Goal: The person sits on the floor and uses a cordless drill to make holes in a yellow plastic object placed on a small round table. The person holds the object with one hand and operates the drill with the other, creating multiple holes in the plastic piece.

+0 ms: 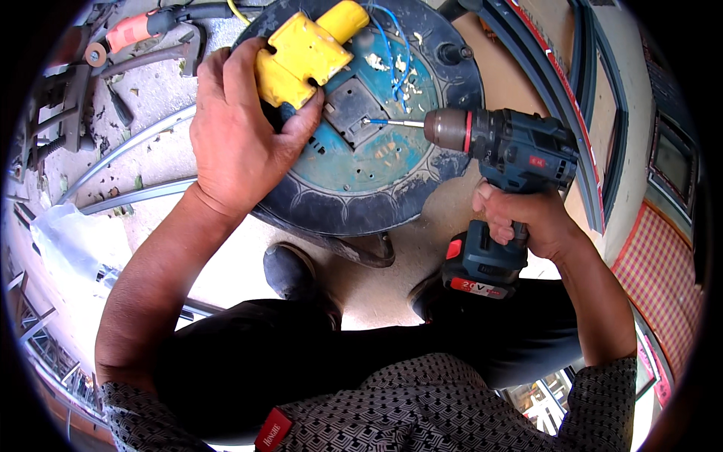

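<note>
My left hand (241,124) is closed around a yellow plastic housing (301,60) with a rounded knob-like end, thumb along its near edge and fingers on its far left side. It is tilted above the left part of a round, worn blue-and-black base (376,169). In my right hand (527,215) is a dark cordless drill (520,147), gripped by its handle above the battery pack. The drill's long bit (395,122) points left, its tip at a dark square plate (354,113) in the middle of the base. A thin blue cord (395,56) lies on the base behind the bit.
An orange angle grinder (132,30) and metal bars lie at the far left. Curved metal strips (139,139) reach toward the base. Dark window-frame profiles (561,83) lean at the right, near a checked cloth (663,275). A clear plastic sheet (83,241) lies at left.
</note>
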Demonstrator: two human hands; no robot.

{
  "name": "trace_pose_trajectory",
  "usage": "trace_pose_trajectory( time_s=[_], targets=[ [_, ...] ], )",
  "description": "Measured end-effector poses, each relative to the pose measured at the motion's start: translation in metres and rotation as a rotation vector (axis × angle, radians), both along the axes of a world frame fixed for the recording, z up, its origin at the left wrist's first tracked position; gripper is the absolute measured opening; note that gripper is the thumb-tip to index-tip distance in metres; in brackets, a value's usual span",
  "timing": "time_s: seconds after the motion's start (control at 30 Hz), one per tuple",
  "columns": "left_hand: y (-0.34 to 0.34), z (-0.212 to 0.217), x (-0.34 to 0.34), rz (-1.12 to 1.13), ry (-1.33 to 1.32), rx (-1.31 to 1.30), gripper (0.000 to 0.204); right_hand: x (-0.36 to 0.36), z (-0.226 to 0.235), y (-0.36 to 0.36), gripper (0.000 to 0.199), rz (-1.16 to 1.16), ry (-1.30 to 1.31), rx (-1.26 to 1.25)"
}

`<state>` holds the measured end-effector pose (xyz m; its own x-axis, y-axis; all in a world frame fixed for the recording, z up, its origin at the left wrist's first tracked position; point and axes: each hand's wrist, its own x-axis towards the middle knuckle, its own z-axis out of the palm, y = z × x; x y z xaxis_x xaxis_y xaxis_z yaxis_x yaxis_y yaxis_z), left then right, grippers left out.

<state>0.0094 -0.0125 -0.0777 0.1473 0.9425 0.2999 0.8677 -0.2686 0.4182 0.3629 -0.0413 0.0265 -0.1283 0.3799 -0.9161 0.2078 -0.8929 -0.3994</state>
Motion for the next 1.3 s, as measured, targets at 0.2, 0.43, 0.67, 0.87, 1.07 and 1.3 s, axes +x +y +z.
trace_pose_trajectory(
  time_s=[0.2, 0.43, 0.67, 0.87, 1.07, 1.3],
  targets=[
    [-0.002, 0.002, 0.002, -0.009, -0.026, 0.008, 0.086, 0.002, -0.001, 0.003, 0.021, 0.010, 0.025, -0.014],
    [0.000, 0.003, 0.002, -0.004, -0.038, -0.018, 0.086, 0.003, -0.005, 0.004, 0.018, 0.015, 0.035, -0.005],
    [-0.001, 0.002, 0.002, 0.003, -0.009, 0.008, 0.086, 0.007, -0.010, 0.011, 0.012, 0.051, 0.039, 0.044],
    [0.001, 0.002, 0.002, -0.013, 0.009, 0.001, 0.083, 0.017, -0.017, 0.028, 0.013, 0.141, 0.043, 0.038],
    [0.000, 0.002, 0.001, -0.005, 0.010, 0.009, 0.082, 0.013, -0.015, 0.034, 0.011, 0.167, 0.019, 0.077],
    [0.001, 0.002, 0.003, 0.000, 0.008, -0.006, 0.082, 0.024, -0.022, 0.045, 0.014, 0.265, 0.047, 0.094]
  ],
)
